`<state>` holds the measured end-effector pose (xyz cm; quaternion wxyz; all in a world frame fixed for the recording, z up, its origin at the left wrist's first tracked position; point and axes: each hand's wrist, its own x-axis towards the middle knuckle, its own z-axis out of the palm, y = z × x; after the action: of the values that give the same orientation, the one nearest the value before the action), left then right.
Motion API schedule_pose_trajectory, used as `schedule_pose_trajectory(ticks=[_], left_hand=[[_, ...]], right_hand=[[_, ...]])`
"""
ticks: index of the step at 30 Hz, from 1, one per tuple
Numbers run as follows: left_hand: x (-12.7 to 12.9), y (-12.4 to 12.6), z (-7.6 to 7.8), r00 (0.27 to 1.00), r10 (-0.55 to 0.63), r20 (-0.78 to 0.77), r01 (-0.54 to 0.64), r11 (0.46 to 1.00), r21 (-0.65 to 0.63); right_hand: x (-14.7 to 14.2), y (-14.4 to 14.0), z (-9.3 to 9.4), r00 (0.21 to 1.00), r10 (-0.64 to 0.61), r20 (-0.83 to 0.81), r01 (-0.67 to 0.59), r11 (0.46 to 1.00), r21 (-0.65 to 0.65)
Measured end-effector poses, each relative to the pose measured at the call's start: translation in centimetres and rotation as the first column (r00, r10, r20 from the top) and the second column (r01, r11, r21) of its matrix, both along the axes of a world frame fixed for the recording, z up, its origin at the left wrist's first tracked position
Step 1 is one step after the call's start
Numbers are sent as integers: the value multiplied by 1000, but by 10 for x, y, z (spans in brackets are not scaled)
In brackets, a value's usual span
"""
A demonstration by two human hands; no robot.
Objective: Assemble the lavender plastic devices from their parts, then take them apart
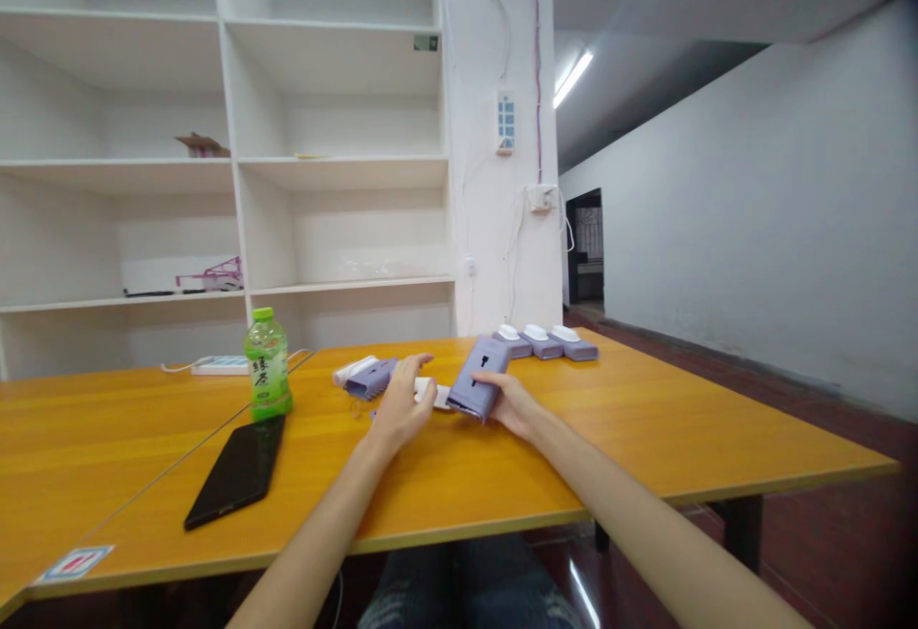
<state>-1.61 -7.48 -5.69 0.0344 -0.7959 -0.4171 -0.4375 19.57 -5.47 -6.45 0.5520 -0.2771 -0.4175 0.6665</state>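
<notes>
My right hand (513,404) is closed around a purple plastic casing (479,376) with a dark slot in its face, held tilted above the table. My left hand (403,404) is open, its fingers apart, beside a white plastic part (439,394) that lies partly hidden behind the hand and the casing. Just beyond the left hand, another purple casing (371,379) lies on its side, with a white piece (354,370) against it. Small clear bits near the left wrist are too blurred to name.
Three purple units with white tops (543,342) stand in a row at the table's back right. Left of my arms are a green-capped drink bottle (267,366), a black tablet or phone (238,471) and a white power strip (219,365). White shelving (344,161) rises behind the table (645,428).
</notes>
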Motion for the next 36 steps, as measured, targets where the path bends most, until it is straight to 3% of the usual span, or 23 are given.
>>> schedule_pose_trajectory(ticks=[5,9,15,22,27,36], left_hand=[[37,-12,-16,983,-183,31,184,981,-57],[42,-9,-28,977,-209,37,212,968,-132],[29,5,-24,977,-206,46,211,964,-161],[-18,33,-16,994,-106,-24,101,982,-158],[-25,15,-15,980,-145,-134,130,985,-114],[20,-18,-9,955,-56,-293,60,998,4]], right_hand=[[-2,-1,-1,996,-65,-59,65,998,3],[-8,-2,-4,995,-74,-60,72,997,-23],[-2,-8,0,1000,-6,21,7,998,-56],[22,5,-3,973,-85,213,88,996,-8],[27,14,-8,930,-50,364,43,999,28],[66,4,-21,887,35,460,-83,993,86]])
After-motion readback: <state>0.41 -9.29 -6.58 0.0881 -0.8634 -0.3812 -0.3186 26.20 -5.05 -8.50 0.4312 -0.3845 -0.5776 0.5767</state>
